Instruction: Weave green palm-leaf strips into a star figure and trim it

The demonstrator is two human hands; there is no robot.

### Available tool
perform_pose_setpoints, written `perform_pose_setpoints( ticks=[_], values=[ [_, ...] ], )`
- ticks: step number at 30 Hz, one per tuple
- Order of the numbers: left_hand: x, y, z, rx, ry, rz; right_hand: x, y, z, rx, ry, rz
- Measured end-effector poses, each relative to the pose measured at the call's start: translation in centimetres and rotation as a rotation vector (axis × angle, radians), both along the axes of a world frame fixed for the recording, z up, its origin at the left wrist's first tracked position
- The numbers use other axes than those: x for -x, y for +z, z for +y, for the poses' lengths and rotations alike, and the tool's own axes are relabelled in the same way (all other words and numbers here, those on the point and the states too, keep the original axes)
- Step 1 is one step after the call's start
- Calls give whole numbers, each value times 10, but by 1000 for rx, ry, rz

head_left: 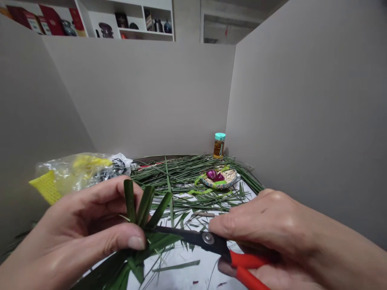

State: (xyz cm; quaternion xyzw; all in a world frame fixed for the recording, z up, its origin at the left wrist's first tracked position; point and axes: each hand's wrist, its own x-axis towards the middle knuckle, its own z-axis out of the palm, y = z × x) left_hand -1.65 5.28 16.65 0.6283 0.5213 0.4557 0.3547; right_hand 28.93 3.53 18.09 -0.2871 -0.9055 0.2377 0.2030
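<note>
Between the thumb and fingers of my left hand (99,225) is a bunch of folded green leaf strips (145,207). Some strip ends stand up above the thumb, while longer leaves hang below the hand. My right hand (272,229) is closed around scissors (208,238) with red handles and dark blades. The blades point left, and their tips reach in among the strips beside my left thumb. Leaf hides the very tips, so whether they touch or cut a strip I cannot tell.
Long green leaves (181,169) lie piled across the white table surface (181,278). A woven round piece (232,177) with a purple flower-like thing rests on them. Behind stands a bottle (219,146) with a turquoise lid. Plastic bags (87,169) lie left; grey panels (145,96) enclose the table.
</note>
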Motion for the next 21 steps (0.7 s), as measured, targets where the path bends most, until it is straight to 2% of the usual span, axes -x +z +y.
perform_pose_setpoints(
  ticks=[7,16,21],
  values=[
    [-18,10,-1,63,-156,-90,-1,5,1,58,-13,-10],
    [-16,9,1,78,-150,-58,0,6,1,-3,-32,-12],
    [-10,5,3,171,-167,-156,0,6,1,-105,-33,57]
  ],
)
